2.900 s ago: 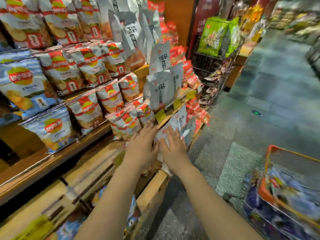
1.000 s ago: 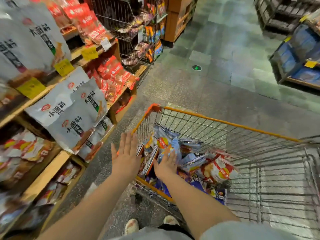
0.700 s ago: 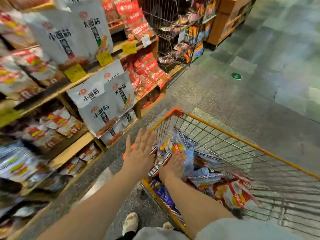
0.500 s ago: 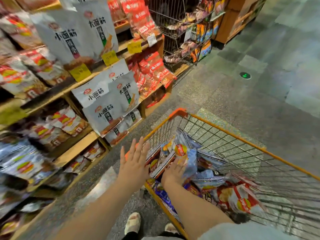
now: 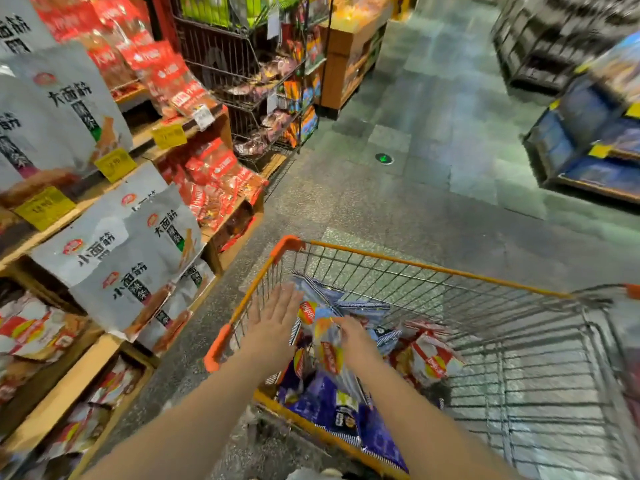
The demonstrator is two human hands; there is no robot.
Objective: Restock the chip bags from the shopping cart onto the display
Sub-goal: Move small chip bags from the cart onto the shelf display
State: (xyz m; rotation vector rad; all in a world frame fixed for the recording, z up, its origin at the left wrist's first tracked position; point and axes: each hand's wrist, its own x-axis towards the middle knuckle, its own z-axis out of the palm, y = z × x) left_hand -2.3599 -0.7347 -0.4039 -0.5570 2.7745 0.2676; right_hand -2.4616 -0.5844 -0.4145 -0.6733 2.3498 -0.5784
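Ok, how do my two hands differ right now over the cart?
The left hand is flat with straight fingers, holding nothing; the right hand is curled onto a blue chip bag. The left hand is by the shopping cart rim's near corner; the right hand reaches further inside. Both are bare and extended over the cart.

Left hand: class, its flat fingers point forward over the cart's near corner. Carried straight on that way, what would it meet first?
Probably the blue chip bag standing just past the fingertips of the left hand, inside the cart. Depth is unclear, so the hand might pass above it; after that comes the cart's far wire wall.
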